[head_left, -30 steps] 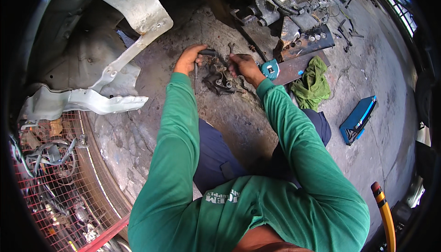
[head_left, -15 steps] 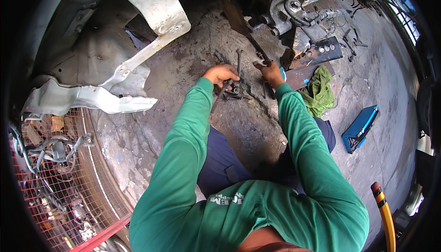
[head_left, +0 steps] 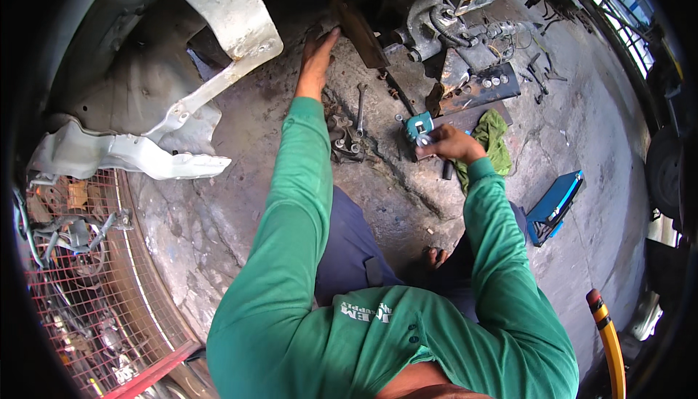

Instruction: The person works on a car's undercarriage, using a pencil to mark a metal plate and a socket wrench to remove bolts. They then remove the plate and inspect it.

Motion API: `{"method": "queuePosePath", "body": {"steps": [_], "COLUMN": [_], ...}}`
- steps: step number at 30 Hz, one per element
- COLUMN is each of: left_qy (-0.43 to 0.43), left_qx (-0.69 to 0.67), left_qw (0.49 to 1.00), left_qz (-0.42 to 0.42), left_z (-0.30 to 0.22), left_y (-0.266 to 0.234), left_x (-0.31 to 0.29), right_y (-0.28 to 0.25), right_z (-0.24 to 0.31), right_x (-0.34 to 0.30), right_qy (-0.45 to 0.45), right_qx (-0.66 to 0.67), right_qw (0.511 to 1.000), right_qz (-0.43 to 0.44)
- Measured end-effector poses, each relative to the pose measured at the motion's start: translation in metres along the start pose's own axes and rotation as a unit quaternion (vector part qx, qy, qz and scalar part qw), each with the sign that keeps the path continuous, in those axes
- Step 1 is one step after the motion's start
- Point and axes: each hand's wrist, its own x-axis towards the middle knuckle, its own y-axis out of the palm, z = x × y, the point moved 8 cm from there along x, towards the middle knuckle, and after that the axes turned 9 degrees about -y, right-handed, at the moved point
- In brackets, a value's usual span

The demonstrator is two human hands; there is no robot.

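Note:
My left hand (head_left: 318, 57) reaches forward to the floor beside a long rusty brown metal bar (head_left: 363, 39). One finger is stretched out toward the bar; the other fingertips fade into shadow. My right hand (head_left: 449, 142) is closed at the near end of a teal and black power tool (head_left: 417, 126), its fingers pressed against the tool. Between my hands a combination wrench (head_left: 360, 110) lies on the concrete, next to a greasy dark metal part (head_left: 343, 137) with bolts. A dark cylindrical piece (head_left: 446, 171) sits just below my right hand.
A green rag (head_left: 492, 137) and a dark metal plate (head_left: 483, 94) with round pieces lie to the right. Farther right stands a blue case (head_left: 556, 206). Bent white body panels (head_left: 138, 155) and a red wire-mesh cage (head_left: 109, 275) are on the left. Vehicle parts (head_left: 443, 25) hang over the far side.
My left hand has left the greasy metal part and moved forward to the bar. My right hand has come back from the bar's near end to the teal power tool.

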Motion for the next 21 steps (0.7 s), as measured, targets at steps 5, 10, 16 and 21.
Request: {"method": "queuePosePath", "body": {"steps": [5,10,16,21], "left_qy": [0.112,0.056,-0.010,-0.051], "left_qx": [-0.096,-0.112,-0.046,-0.072], "left_qw": [0.985,0.989,0.993,0.993], "left_qz": [0.089,0.082,0.112,0.073], "left_z": [0.000,0.004,-0.019,-0.021], "left_y": [0.053,0.058,0.095,0.084], "left_x": [0.018,0.016,-0.006,-0.018], "right_y": [-0.031,-0.027,-0.073,-0.027], "right_z": [-0.087,-0.099,-0.125,-0.068], "right_x": [-0.014,-0.014,-0.013,0.012], "right_qy": [0.108,0.123,0.098,0.026], "right_qx": [-0.171,-0.082,-0.259,-0.188], "right_qw": [0.975,0.989,0.925,0.972], "right_qz": [0.093,0.008,-0.262,-0.135]}}
